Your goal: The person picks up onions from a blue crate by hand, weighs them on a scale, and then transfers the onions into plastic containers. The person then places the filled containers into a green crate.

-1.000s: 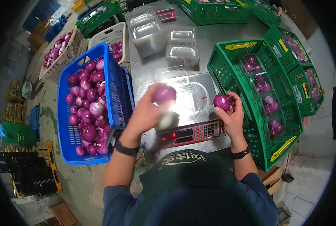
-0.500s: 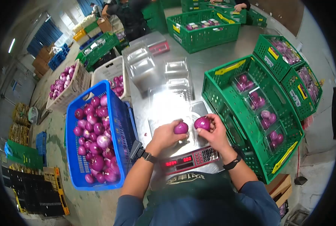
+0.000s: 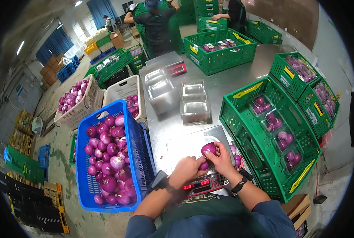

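My right hand [image 3: 223, 159] is closed round a purple onion [image 3: 208, 149] above the scale [image 3: 197, 185]. Close beside it, my left hand [image 3: 187, 169] is closed on another purple onion [image 3: 203, 165], partly covered by its fingers. The two hands nearly meet. More onions [image 3: 237, 160] sit just right of my right hand, at the scale's right side. Clear plastic [image 3: 177, 147] lies over the left of the scale's plate; its exact shape is hard to make out. Red digits glow on the scale's display.
A blue crate [image 3: 101, 208] of loose onions stands at the left. At the right, a green crate [image 3: 228, 104] holds clear packs of onions [image 3: 291, 158]. Stacked clear trays [image 3: 195, 111] stand ahead on the metal table [image 3: 161, 129]. Two co-workers [image 3: 155, 29] are near crates beyond.
The view has tilted up, showing more of the far room. My hands have come closer together and lower over the scale. Onions now show right of my right hand, and the display digits differ.
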Tool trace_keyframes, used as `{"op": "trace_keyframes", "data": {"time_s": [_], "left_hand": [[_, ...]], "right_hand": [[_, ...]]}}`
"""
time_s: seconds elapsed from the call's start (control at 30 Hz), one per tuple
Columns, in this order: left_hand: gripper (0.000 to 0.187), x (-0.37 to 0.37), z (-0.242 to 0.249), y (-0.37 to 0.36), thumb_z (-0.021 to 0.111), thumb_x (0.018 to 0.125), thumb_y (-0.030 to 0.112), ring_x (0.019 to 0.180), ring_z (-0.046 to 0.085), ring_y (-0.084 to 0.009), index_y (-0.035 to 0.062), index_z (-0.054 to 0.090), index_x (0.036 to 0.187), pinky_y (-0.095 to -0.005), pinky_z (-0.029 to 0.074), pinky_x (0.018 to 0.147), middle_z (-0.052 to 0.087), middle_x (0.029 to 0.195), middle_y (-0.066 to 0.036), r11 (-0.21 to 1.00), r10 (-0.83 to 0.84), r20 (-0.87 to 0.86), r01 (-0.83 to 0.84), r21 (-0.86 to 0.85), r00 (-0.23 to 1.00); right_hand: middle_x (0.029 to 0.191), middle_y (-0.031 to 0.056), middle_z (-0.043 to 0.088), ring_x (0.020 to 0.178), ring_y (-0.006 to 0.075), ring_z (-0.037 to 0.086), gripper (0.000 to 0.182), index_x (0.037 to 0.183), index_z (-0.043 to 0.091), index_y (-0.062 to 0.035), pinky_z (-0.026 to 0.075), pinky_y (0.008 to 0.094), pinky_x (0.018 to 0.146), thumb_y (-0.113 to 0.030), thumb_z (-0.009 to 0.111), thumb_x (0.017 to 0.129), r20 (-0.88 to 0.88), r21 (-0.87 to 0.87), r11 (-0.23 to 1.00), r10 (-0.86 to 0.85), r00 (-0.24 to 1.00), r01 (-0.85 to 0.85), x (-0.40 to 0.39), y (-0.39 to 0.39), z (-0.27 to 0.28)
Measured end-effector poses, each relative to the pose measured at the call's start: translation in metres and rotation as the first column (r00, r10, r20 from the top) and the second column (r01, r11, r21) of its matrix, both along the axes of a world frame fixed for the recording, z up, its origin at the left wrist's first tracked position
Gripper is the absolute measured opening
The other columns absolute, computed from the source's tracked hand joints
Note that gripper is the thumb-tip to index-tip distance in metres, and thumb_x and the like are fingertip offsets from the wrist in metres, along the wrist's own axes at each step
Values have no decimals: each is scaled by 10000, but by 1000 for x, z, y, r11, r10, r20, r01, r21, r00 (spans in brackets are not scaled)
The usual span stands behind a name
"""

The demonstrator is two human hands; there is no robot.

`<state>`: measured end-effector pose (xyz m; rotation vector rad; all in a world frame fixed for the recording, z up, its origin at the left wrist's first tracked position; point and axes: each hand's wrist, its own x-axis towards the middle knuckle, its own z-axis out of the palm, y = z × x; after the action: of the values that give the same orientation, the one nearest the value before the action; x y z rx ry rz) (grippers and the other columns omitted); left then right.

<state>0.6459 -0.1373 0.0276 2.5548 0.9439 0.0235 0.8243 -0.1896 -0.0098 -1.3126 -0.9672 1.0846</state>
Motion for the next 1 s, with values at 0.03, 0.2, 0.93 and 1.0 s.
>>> {"op": "trace_keyframes", "data": {"time_s": [0.03,0.2,0.93,1.0], "left_hand": [[466,-3,-4,-4,778,813,469,781,676,-393,96,641,1056,-515,508,703,686,786,-149,998,-37,61,34,55,997],[527,-19,-7,-47,778,814,485,871,609,-354,69,635,1103,-458,473,752,657,965,-142,969,6,265,-71,237,964],[324,-89,-41,-107,779,846,104,1082,605,-207,22,654,1133,-349,489,956,672,1140,-84,516,817,562,-596,-615,127],[297,-98,-42,-111,735,899,89,1009,591,-132,7,639,1168,-288,483,908,652,1129,-52,404,890,456,-425,-810,-22]], "right_hand": [[1144,136,670,1033,162,669,544,1325,488,44,556,304,904,-164,777,915,52,1,1000,-8,999,8,-1,1,-2],[1139,183,666,1022,244,687,674,1363,442,18,557,347,889,-208,824,856,341,61,998,-36,939,16,-6,0,4],[909,87,701,793,171,645,282,1054,739,-47,518,307,685,-219,807,841,428,48,994,-113,897,102,28,12,-5],[835,60,689,730,131,625,303,1066,738,-25,503,290,658,-241,797,863,408,72,989,-145,901,127,38,20,-19]]}}
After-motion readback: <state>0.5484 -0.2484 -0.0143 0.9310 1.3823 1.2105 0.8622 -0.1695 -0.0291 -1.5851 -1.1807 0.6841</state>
